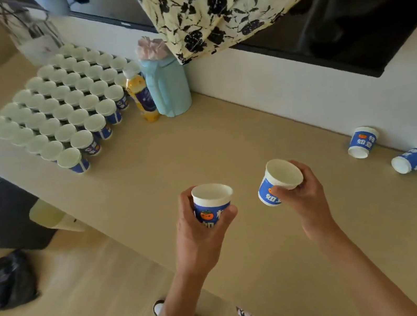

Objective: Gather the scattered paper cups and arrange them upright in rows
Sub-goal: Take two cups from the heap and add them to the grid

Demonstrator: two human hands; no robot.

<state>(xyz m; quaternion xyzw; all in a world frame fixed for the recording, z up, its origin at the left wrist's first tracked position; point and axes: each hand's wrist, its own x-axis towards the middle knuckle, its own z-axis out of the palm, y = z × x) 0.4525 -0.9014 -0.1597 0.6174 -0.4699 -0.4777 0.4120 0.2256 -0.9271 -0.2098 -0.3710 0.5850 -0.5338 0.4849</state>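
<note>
Gripping an upright paper cup [213, 201] in the left hand [200, 233], fingers curled round its blue wall; clasping a tilted paper cup [281, 181] in the right hand [305, 197]. Holding both above the beige table [176, 168]. Lying sideways by the wall at right: a fallen cup [362, 142] and a second fallen cup [414, 158]. Standing in rows far left: arranged cups [61, 108], beside a juice bottle [140, 97].

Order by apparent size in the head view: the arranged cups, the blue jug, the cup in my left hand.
Largest to smallest:
arranged cups
blue jug
cup in the left hand, though it is nearest the camera.
</note>
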